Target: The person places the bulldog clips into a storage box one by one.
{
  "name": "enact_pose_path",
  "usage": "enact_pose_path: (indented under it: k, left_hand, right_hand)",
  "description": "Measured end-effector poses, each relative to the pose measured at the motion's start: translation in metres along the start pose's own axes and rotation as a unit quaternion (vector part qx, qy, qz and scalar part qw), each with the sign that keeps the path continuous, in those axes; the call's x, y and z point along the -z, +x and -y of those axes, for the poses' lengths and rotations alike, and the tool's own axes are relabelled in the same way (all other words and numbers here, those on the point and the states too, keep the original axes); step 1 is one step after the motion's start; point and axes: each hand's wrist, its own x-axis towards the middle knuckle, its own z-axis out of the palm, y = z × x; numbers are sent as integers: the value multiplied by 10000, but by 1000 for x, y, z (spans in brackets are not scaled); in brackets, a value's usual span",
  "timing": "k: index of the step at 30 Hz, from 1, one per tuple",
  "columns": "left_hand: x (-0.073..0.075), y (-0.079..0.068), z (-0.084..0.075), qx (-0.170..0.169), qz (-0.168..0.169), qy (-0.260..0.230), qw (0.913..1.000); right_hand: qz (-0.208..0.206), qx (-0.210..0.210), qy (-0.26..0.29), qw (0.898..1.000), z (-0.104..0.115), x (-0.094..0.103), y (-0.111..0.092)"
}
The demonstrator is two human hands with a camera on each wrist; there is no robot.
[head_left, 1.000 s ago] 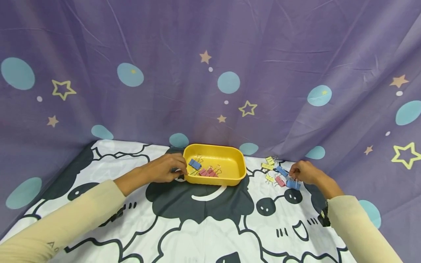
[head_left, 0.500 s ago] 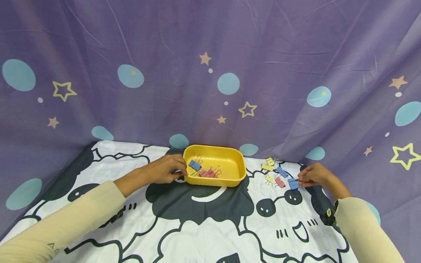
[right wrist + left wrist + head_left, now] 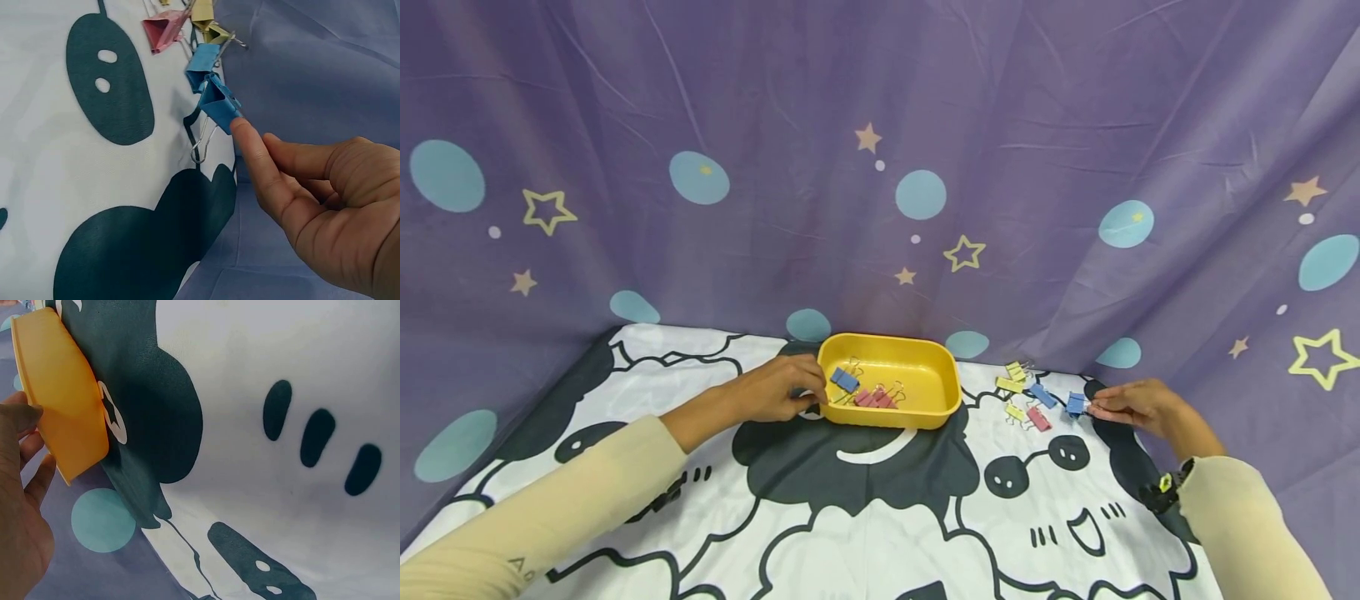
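Note:
My left hand (image 3: pixel 784 387) grips the left end of a yellow tray (image 3: pixel 925 418). In the left wrist view the thumb and fingers hold the rim of the tray (image 3: pixel 69 394). Inside lie a blue binder clip (image 3: pixel 846 380) and pink binder clips (image 3: pixel 876 398). Over on the right, my right hand (image 3: pixel 1138 404) pinches a blue binder clip (image 3: pixel 1076 404) at the edge of a small pile. The right wrist view has this blue clip (image 3: pixel 219 107) tilted at the fingertips, one wire handle pointing down; the pinched part is hidden.
Left of the held clip lie another blue binder clip (image 3: pixel 1042 395), a pink clip (image 3: pixel 1039 417) and several yellow clips (image 3: pixel 1011 385). A black-and-white patterned cloth (image 3: pixel 865 542) covers the table. A purple curtain (image 3: pixel 820 208) hangs right behind the tray and clips.
My right hand has drawn back to the right, and the blue binder clip at its fingertips has shifted slightly away from the pile. The left hand and tray have stayed in place.

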Motion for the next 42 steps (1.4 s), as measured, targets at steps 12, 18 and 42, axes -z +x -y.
enact_pose_path:
  k: [12,18,42]
  left_hand:
    - [0,0,0,67,36,21,10000]
    - [0,-1,1,64,22,-18,10000]
    - [1,-1,2,52,43,-141,9999]
  right_hand:
    - [311,112,500,9982,21,-3,2]
    - [358,225,447,9981,33,-17,7]
    - [324,532,613,9962,55,-87,23]
